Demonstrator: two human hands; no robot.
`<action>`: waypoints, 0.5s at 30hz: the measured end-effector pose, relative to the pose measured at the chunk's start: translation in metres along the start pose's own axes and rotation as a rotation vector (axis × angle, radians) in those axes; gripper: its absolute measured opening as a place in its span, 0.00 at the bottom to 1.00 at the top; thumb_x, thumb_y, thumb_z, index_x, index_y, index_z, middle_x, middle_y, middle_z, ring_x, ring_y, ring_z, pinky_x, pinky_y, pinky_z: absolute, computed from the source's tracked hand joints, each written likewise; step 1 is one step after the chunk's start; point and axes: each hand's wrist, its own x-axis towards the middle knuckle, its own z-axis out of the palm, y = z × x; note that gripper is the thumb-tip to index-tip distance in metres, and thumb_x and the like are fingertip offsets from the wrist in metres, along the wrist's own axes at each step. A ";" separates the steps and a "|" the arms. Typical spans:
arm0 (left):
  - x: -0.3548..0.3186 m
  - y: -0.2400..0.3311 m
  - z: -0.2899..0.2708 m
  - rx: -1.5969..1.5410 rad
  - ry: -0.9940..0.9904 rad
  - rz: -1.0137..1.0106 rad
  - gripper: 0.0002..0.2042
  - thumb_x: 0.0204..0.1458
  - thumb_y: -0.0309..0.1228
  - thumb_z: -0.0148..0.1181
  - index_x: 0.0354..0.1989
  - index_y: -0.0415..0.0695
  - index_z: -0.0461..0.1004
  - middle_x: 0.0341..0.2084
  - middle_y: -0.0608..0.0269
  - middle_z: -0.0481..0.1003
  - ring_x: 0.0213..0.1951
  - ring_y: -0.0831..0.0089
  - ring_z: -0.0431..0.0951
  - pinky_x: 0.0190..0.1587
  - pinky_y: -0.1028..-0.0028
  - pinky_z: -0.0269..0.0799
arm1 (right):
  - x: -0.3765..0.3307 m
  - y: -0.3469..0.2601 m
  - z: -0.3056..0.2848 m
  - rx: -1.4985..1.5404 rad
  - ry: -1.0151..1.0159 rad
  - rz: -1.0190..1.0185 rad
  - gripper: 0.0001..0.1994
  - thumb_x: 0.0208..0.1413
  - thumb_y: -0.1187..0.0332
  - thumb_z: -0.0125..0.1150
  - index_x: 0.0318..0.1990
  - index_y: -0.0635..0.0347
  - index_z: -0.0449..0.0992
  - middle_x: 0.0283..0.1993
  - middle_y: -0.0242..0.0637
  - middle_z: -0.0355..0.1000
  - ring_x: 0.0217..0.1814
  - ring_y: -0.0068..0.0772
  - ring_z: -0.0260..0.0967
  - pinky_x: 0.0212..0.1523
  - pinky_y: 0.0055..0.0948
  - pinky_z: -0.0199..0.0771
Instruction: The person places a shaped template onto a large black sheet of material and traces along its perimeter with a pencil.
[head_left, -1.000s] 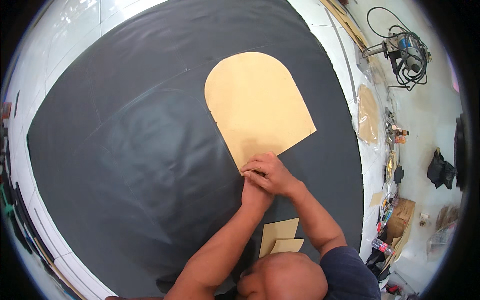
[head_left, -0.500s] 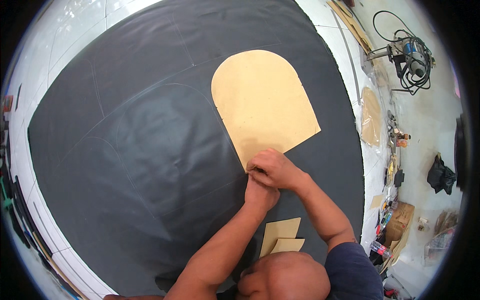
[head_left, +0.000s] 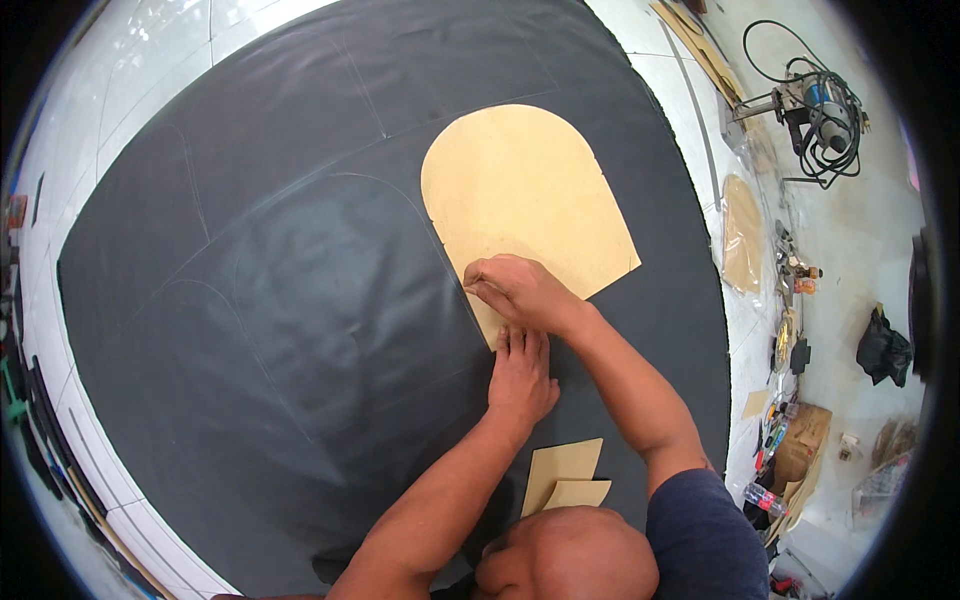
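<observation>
Arched tan template [head_left: 525, 200] lies flat on black sheet [head_left: 250, 320], long axis running away from the person – left hand [head_left: 520, 375] flat, pinning near corner, right hand [head_left: 515, 290] fingers pinched at its left edge, tool not visible.

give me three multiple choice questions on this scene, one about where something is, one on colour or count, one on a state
1. Where do the small tan card pieces lie?
A. on the arched template
B. on the black sheet near the person's body, between the forearms
C. on the white floor by the power tool

2. What colour is the big sheet spread on the floor?
A. black
B. red
C. white

3. How is the left hand placed?
A. lifted in the air
B. closed around a cable
C. flat, palm down, at the lower corner of the arched tan template

Answers:
1 B, they sit on the dark sheet just below both hands.
2 A, it is dark throughout, with faint traced lines.
3 C, its fingers lie spread at the template's edge, beside the right hand.
</observation>
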 end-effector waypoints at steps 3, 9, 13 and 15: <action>-0.002 -0.003 0.007 -0.062 0.092 -0.011 0.42 0.48 0.43 0.68 0.69 0.33 0.59 0.65 0.40 0.60 0.67 0.43 0.60 0.71 0.50 0.56 | 0.001 -0.006 -0.001 -0.014 -0.012 0.016 0.07 0.63 0.66 0.63 0.44 0.58 0.76 0.36 0.40 0.77 0.40 0.46 0.76 0.43 0.41 0.76; 0.007 -0.006 0.029 -0.149 0.201 -0.031 0.36 0.47 0.35 0.69 0.65 0.35 0.63 0.62 0.36 0.62 0.62 0.39 0.64 0.64 0.48 0.64 | -0.011 -0.006 0.002 0.016 -0.089 0.018 0.08 0.62 0.67 0.64 0.45 0.58 0.75 0.36 0.41 0.78 0.40 0.46 0.77 0.42 0.41 0.77; 0.018 -0.008 0.012 -0.111 0.314 -0.001 0.28 0.50 0.32 0.67 0.61 0.38 0.68 0.60 0.33 0.63 0.60 0.40 0.67 0.57 0.54 0.75 | 0.021 0.005 -0.001 -0.045 0.092 -0.069 0.08 0.62 0.68 0.64 0.44 0.59 0.74 0.36 0.43 0.78 0.38 0.47 0.77 0.40 0.41 0.76; 0.023 -0.018 0.011 -0.056 0.336 0.009 0.23 0.52 0.31 0.64 0.58 0.40 0.72 0.58 0.36 0.64 0.58 0.42 0.69 0.52 0.57 0.78 | 0.040 0.009 0.000 -0.020 0.110 -0.063 0.07 0.63 0.68 0.63 0.44 0.59 0.74 0.36 0.43 0.78 0.38 0.47 0.77 0.39 0.41 0.76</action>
